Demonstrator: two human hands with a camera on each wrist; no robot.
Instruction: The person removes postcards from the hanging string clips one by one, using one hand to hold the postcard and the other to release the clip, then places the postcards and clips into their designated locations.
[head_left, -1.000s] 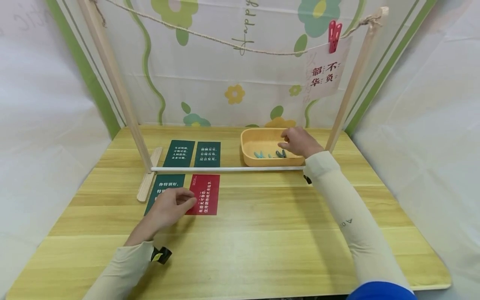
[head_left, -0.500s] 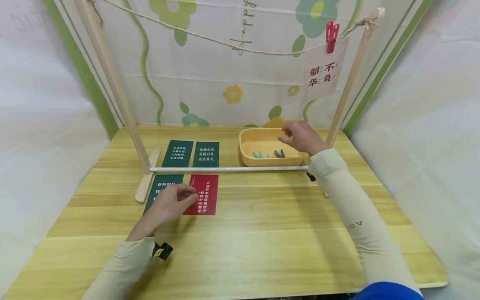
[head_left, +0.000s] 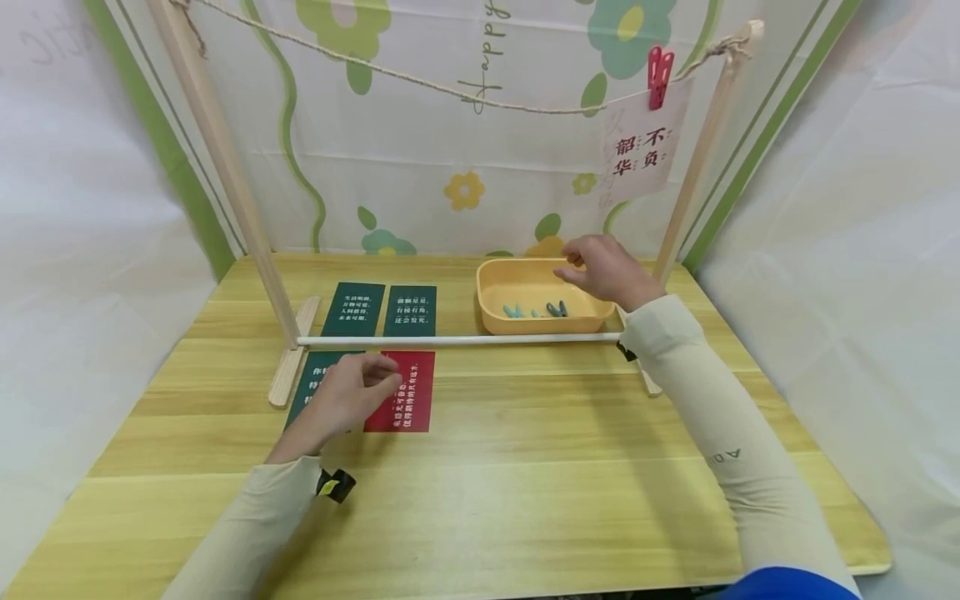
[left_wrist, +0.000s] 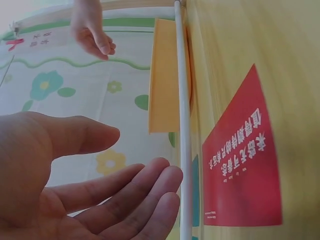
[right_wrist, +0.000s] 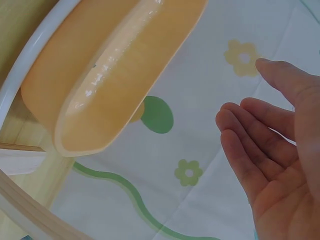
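My left hand [head_left: 347,400] hovers over a red card [head_left: 408,400] and a dark green card [head_left: 315,379] lying on the table. In the left wrist view its thumb and fingers are spread apart with nothing between them, and the red card [left_wrist: 245,165] lies off to the right. Above the right part of a yellow-orange tray [head_left: 491,308] my right hand [head_left: 611,271] hangs with relaxed, bent fingers. It holds nothing and is apart from the tray [right_wrist: 90,120] in the right wrist view. Small clothespins, light blue [head_left: 513,311] and dark [head_left: 557,309], lie in the tray.
A wooden frame [head_left: 240,183] carries a twine line [head_left: 420,82] and a low white bar [head_left: 465,340]. A red clothespin [head_left: 658,79] holds a pale card [head_left: 645,150] on the twine at right. Two more green cards [head_left: 411,311] lie behind the bar.
My left hand has shifted slightly up and to the right above the cards. The right hand has risen a little over the tray. Nothing was picked up, and the head view has shifted slightly.
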